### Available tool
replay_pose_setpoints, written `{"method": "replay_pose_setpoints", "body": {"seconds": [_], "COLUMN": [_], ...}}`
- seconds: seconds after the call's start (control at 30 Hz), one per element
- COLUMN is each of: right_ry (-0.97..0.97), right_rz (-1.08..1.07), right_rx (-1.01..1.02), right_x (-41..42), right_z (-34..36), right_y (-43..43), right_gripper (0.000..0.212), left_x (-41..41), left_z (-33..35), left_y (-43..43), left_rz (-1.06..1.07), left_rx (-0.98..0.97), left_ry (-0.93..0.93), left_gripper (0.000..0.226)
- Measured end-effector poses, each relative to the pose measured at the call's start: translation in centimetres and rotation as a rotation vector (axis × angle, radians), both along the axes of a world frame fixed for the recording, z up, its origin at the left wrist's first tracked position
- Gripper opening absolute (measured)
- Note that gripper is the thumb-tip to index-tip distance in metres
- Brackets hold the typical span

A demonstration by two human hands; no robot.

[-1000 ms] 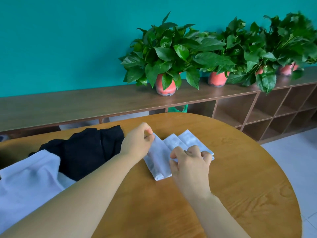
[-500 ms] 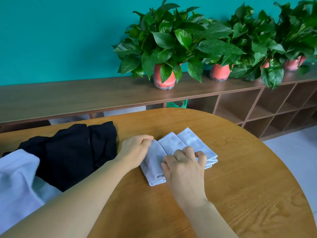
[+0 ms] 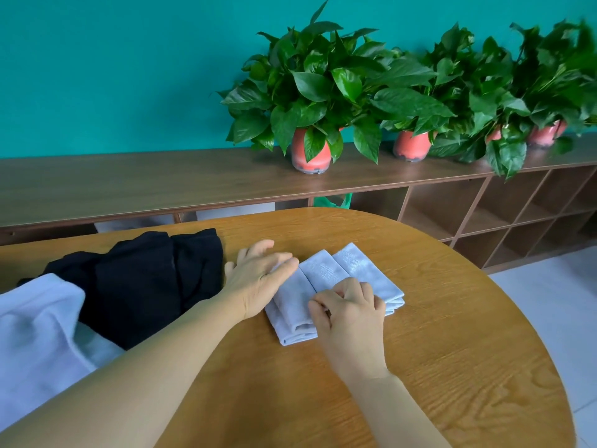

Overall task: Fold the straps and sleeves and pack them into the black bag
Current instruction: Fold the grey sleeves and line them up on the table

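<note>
Our left hand [image 3: 258, 279] lies flat, fingers straight, on the folded pale sleeve [image 3: 323, 270] on the wooden table [image 3: 452, 367], our right hand [image 3: 350, 313] pinches its near fold with curled fingers, black bag [image 3: 139, 282] just left.

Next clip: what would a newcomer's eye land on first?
Two bare hands are on a folded grey cloth on the wooden table: the left hand lies flat on its left part, the right hand pinches it. Behind, potted plants line a low shelf; a black bag lies left of the hands.
</note>
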State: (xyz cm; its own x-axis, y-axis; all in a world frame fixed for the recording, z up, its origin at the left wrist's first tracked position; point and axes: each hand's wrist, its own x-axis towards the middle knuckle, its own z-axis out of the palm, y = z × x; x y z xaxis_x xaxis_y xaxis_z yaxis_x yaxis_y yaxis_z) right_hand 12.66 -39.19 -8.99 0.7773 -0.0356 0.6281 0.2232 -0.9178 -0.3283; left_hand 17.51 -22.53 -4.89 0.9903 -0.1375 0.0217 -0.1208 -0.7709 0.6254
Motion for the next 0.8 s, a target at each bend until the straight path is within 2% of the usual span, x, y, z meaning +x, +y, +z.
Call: {"method": "replay_pose_setpoints", "body": {"seconds": [0.13, 0.2, 0.27, 0.37, 0.53, 0.57, 0.7, 0.8], "right_ry": [0.017, 0.028, 0.058, 0.189, 0.382, 0.395, 0.454, 0.474], "right_rz": [0.034, 0.043, 0.054, 0.072, 0.002, 0.018, 0.094, 0.112], "right_rx": [0.084, 0.078, -0.061, -0.355, -0.448, -0.459, -0.384, -0.302], "right_x": [-1.2, -1.9, -2.6, -3.3, -3.5, -3.6, -3.3, -3.5], "right_z": [1.3, 2.2, 2.9, 2.9, 3.4, 3.5, 3.2, 3.6], "right_y": [-0.8, -1.1, -0.8, 0.2, 0.9, 0.9, 0.3, 0.0], "right_gripper": [0.016, 0.015, 0.012, 0.016, 0.019, 0.017, 0.036, 0.034], "left_x": [-1.0, -1.6, -2.4, -3.5, -3.2, -3.2, -3.3, -3.2], "left_z": [2.5, 3.7, 4.8, 4.7, 3.5, 3.4, 3.7, 4.7], "left_y": [0.6, 0.9, 0.8, -0.1, -0.8, -0.8, -0.1, 0.7], "left_rz": [0.034, 0.034, 0.035, 0.008, 0.041, 0.036, -0.043, -0.002], "left_rx": [-0.08, -0.092, -0.102, -0.064, -0.221, -0.215, -0.151, -0.117], "left_ry": [-0.014, -0.008, 0.043, 0.191, 0.377, 0.384, 0.324, 0.294], "left_gripper": [0.063, 0.067, 0.072, 0.065, 0.084, 0.087, 0.107, 0.081]}}
